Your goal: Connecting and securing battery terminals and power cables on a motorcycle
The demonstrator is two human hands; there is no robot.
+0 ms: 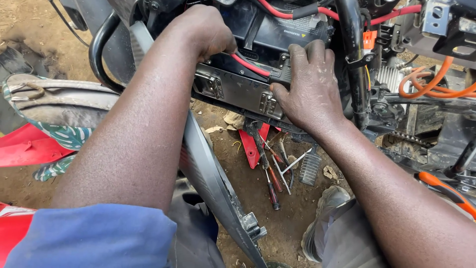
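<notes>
At the far left a grey seat (54, 101) with a patterned cloth edge lies on the dirt, with a red panel (25, 149) just below it. A black curved bar (99, 52) rises beside them. The left arm, in a blue sleeve (94, 238), crosses the middle of the view, and under it a long grey panel (213, 183) slants down toward the bottom edge.

The left hand (206, 30) is clenched at the top of the frame, its fingers curled around the upper end of a red cable (250, 65); the exact grip is hidden by the knuckles. The cable runs down and right to a black connector (280, 74) set against a grey metal case (238, 92) with latches, below a black battery (277, 27). The right hand (310, 84) lies over that connector, fingers bent and pressing on it, the thumb low against the case.

On the ground between the arms lie screwdrivers (271, 186), a red plastic piece (250, 146) and a ribbed footpeg (310, 168). Below them a grey shoe (322, 218) rests on the dirt.

Right of the hand stands a black frame tube (353, 54). Farther right, orange cables (431, 82) loop over the machinery, a chain (409, 138) shows beneath, and an orange-handled tool (446, 191) lies at the lower right.
</notes>
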